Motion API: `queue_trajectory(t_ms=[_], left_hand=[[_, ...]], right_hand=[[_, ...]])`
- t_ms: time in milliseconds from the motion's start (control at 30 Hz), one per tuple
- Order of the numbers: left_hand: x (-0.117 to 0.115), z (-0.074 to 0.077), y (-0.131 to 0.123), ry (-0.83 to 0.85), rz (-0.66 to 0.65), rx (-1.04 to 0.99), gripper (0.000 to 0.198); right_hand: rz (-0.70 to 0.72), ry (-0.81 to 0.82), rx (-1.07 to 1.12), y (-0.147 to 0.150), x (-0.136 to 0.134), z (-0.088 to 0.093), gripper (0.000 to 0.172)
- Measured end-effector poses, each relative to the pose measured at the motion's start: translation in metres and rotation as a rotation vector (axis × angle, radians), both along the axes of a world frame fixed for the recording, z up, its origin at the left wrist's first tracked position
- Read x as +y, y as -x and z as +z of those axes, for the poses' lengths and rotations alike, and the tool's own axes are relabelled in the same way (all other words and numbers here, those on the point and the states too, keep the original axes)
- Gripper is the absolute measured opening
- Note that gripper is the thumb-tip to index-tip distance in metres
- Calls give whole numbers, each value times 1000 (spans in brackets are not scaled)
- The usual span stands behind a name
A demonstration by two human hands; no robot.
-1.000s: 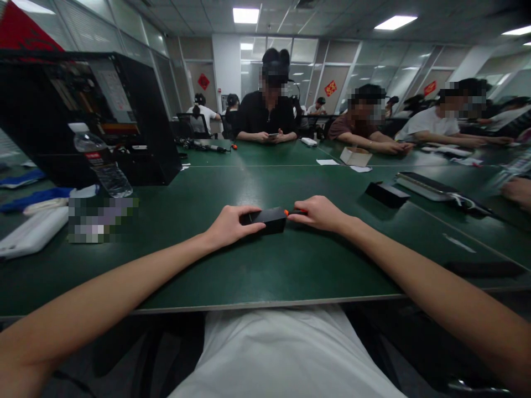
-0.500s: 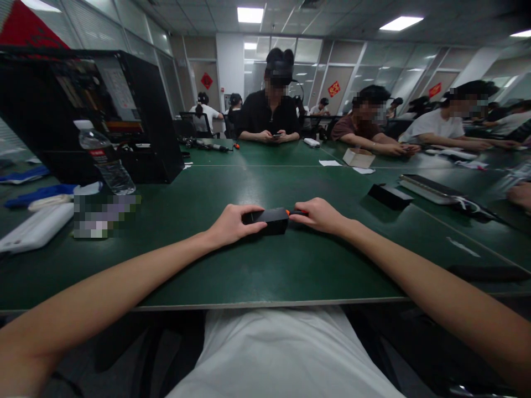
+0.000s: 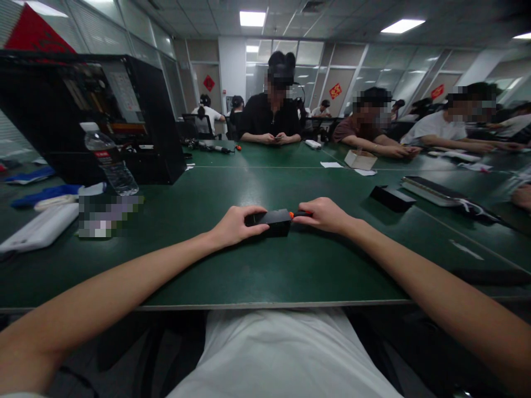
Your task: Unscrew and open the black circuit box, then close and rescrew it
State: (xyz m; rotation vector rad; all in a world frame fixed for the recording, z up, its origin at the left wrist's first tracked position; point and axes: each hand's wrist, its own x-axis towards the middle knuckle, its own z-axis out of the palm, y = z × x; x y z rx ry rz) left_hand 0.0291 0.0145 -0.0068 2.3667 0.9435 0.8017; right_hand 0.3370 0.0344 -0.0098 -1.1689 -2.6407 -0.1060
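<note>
Near the middle of the green table [image 3: 232, 276], a small oblong black box [image 3: 277, 222] lies low over the surface. My left hand [image 3: 232, 225] grips its left end, thumb along the near side and fingers on the far side. Pinched in my right hand [image 3: 326, 215] is a slim black object with orange-red parts [image 3: 301, 214]. Its orange end meets the right end of the box; whether it reaches inside I cannot tell. My right fingers cover much of it, so its kind is unclear.
An open black tray-like box [image 3: 392, 199] lies to the right, beside a dark flat case [image 3: 433, 190]. Left stand a water bottle [image 3: 113, 163] and a large black cabinet [image 3: 160, 121]. A small carton [image 3: 360, 159] sits farther back. Several people sit around, one directly opposite [image 3: 271, 116].
The whole view has shifted slightly. Both hands keep nearly the same hold, with the black box and the slim object still end to end.
</note>
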Motion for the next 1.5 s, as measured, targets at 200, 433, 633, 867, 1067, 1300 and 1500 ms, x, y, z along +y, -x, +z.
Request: queue_trajectory(t_ms=[200, 433, 633, 867, 1067, 1300, 1500], left_hand=[[-1, 2, 0, 7, 3, -4, 53], [-1, 3, -1, 16, 5, 2, 53], [0, 1, -1, 10, -3, 3, 52], [0, 2, -2, 19, 16, 4, 52], [1, 2, -1, 20, 8, 6, 52], [1, 1, -1, 2, -1, 1, 52], [0, 1, -1, 2, -1, -6, 51]], right_hand=[[14, 55, 74, 3, -2, -5, 56], [8, 47, 33, -1, -3, 4, 53], [-5, 84, 50, -6, -6, 7, 52], [26, 173, 122, 4, -5, -2, 54], [-61, 38, 13, -3, -3, 6, 52], [-62, -20, -34, 3, -7, 4, 51], [19, 95, 172, 11, -8, -4, 40]])
